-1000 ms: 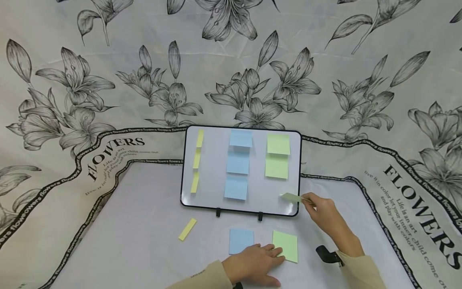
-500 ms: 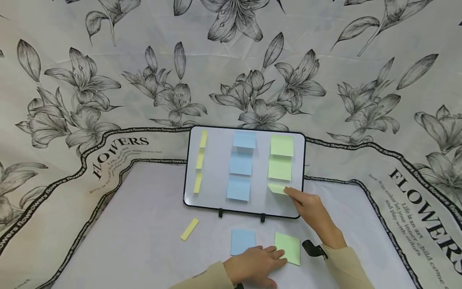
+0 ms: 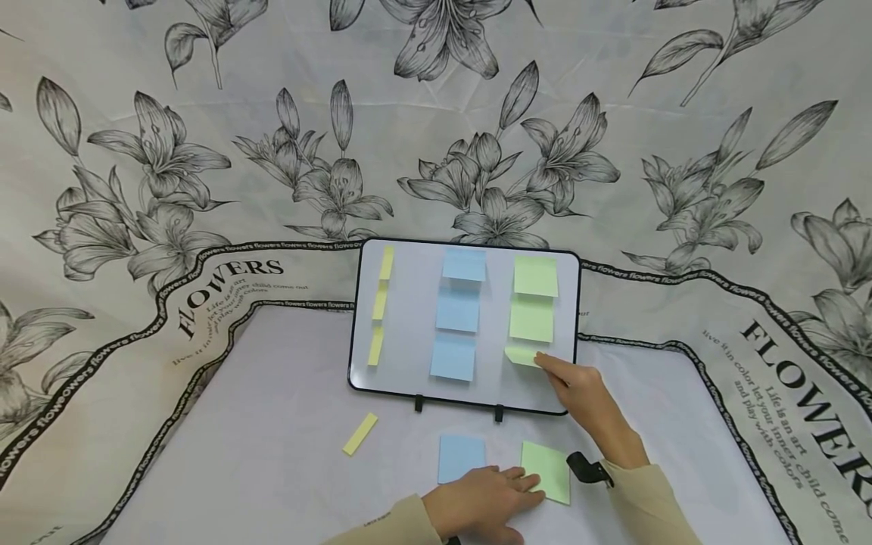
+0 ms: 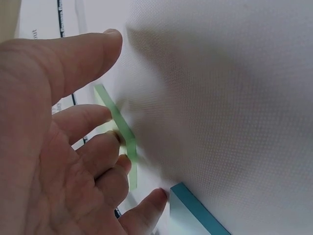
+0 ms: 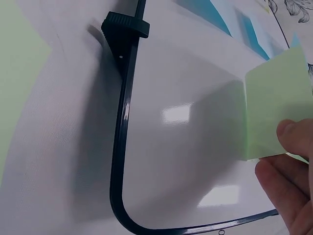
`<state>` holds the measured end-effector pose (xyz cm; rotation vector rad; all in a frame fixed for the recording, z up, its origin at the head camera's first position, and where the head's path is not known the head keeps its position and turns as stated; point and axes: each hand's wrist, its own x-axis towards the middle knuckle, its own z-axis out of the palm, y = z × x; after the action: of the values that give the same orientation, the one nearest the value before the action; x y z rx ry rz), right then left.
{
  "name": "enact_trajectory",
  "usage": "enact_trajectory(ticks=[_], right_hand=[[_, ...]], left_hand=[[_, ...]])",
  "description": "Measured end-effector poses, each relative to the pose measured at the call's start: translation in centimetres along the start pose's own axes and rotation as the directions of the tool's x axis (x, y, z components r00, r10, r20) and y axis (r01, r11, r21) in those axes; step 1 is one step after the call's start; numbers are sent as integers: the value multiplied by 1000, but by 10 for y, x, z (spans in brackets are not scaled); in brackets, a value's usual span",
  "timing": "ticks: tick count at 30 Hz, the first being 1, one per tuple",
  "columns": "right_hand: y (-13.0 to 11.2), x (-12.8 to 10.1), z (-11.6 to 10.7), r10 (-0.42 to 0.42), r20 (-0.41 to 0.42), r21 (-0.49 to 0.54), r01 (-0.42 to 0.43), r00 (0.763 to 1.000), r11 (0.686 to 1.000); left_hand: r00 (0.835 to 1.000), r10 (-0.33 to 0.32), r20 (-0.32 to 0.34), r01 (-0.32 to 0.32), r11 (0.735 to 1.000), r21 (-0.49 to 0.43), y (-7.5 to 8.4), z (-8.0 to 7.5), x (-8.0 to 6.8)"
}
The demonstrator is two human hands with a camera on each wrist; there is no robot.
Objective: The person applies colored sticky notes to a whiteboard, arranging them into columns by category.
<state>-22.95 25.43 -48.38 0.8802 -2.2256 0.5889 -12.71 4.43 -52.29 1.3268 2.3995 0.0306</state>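
My right hand (image 3: 589,397) pinches a light green sticky note (image 3: 521,356) between thumb and fingers, at the lower right of a whiteboard (image 3: 402,375). In the right wrist view the note (image 5: 274,103) stands out from the board, its far edge right at the surface. Above it on the board are two more green sticky notes (image 3: 534,276). My left hand (image 3: 477,499) lies with fingers spread, fingertips at the edge of the green sticky note pad (image 3: 553,469) on the table. In the left wrist view nothing is between thumb and fingers, and the blue pad (image 4: 195,215) is near one fingertip.
The black-framed board leans on small black feet (image 3: 418,403). It bears a column of blue sticky notes (image 3: 456,312) and one of narrow yellow notes (image 3: 379,300). A yellow strip pad (image 3: 359,434) lies at the left on the white cloth (image 3: 272,424). A flower-print cloth (image 3: 306,113) hangs behind.
My right hand has moved left with the green note, from the board's right edge to beneath the green column. My left hand stays at the green pad. The view has shifted slightly.
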Motion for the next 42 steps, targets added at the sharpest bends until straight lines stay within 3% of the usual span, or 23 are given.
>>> enact_trajectory(ticks=[15,26,33,38,42], right_hand=[[-1,-2,0,-12,0,-26,12,1000,1000],[0,-14,9,-3,73,-52,7,997,999],[-12,-23,8,22,167,-108,-4,986,994],[-15,-30,12,19,174,-117,1,985,993],[-16,-37,17,18,185,-140,9,983,990]], left_hand=[[999,0,36,0,1000,4,-2,2,4],[999,-28,28,27,999,25,1,4,2],[998,5,64,-1,998,-58,-1,8,1],[999,41,-13,-42,995,-85,-9,-9,-9],[982,38,-184,-52,996,-76,-24,-27,-16]])
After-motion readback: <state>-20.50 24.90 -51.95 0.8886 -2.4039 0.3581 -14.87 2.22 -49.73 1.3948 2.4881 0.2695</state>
